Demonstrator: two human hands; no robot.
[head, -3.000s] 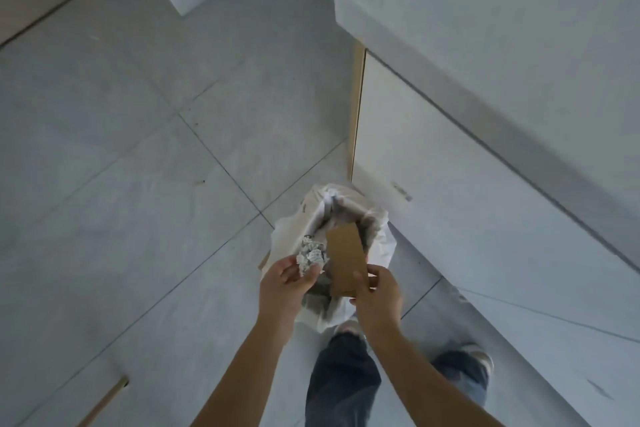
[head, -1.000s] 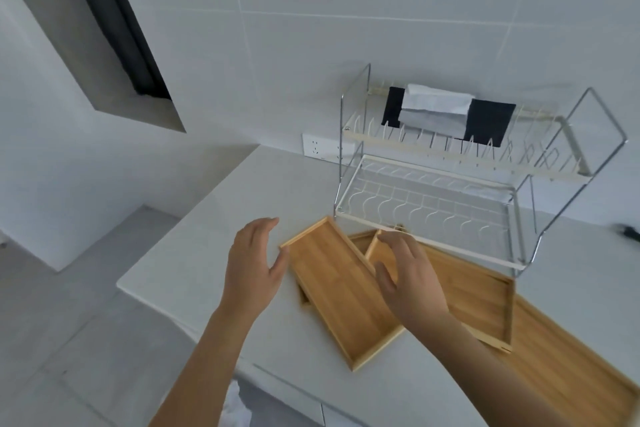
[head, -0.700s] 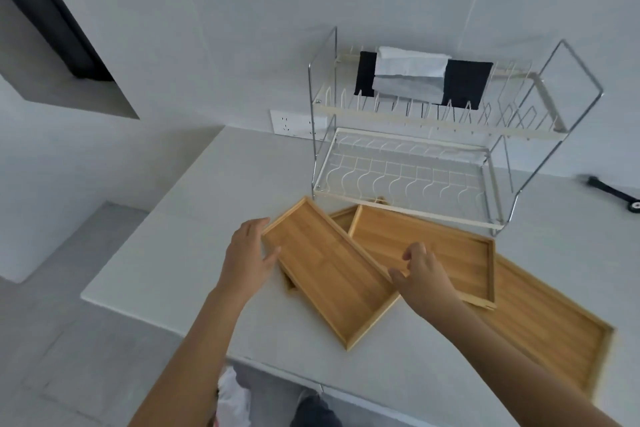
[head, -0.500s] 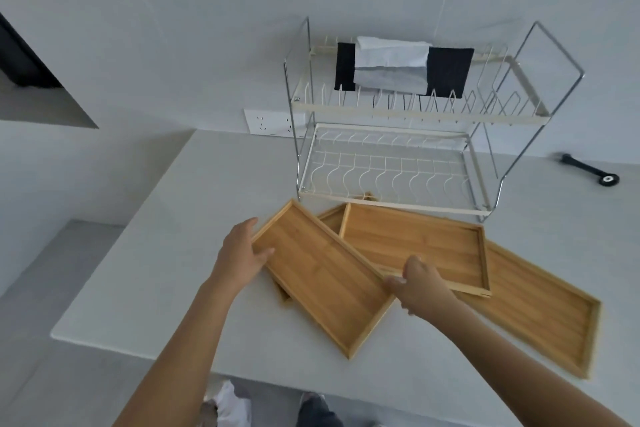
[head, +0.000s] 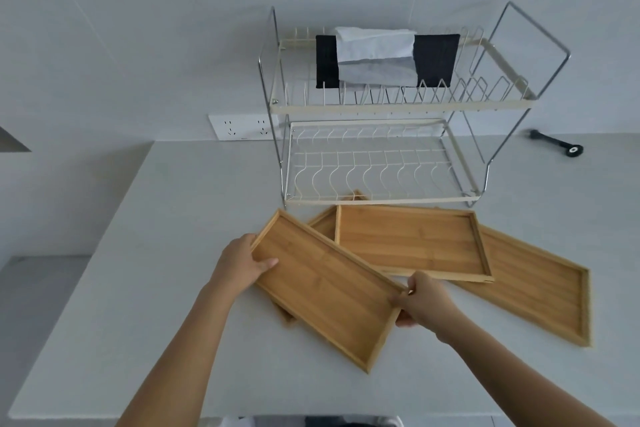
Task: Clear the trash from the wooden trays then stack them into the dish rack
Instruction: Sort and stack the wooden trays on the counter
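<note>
Several empty wooden trays lie overlapping on the white counter in front of a two-tier wire dish rack [head: 381, 107]. The nearest tray [head: 322, 291] lies slanted on top of the pile. My left hand [head: 242, 263] grips its left edge with the thumb over the rim. My right hand [head: 420, 298] grips its right long edge. A middle tray [head: 412, 243] sits just before the rack, and a larger tray [head: 540, 284] lies to the right. Part of another tray [head: 322, 222] peeks out beneath. No trash shows on any tray.
A black and a white cloth [head: 377, 59] hang over the rack's upper tier. The lower tier [head: 377, 170] holds nothing. A black tool [head: 557, 144] lies on the counter at far right. A wall socket [head: 242, 126] sits left of the rack. The counter's [head: 138, 288] front edge is near me.
Three seconds ago both hands held trash over a bin on the floor. Since then the view turned to the counter and both hands reached in and closed on the nearest tray's edges.
</note>
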